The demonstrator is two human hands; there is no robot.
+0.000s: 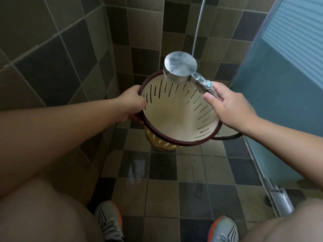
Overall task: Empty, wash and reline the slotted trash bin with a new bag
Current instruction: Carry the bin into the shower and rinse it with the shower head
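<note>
Cream slotted bin (176, 117), rim gripped by left hand (130, 103), right hand (230, 109) holding chrome shower head (180, 66), no writing legible

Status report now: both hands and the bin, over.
Left hand grips bin rim. Right hand holds shower head, spraying inside. Bin empty, no bag. Nothing in the way.

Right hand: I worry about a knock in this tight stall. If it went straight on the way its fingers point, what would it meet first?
The right hand, gripping the shower head handle, points up-left across the bin mouth. It would probably meet the bin's far rim or the tiled wall behind; depth is unclear.
</note>
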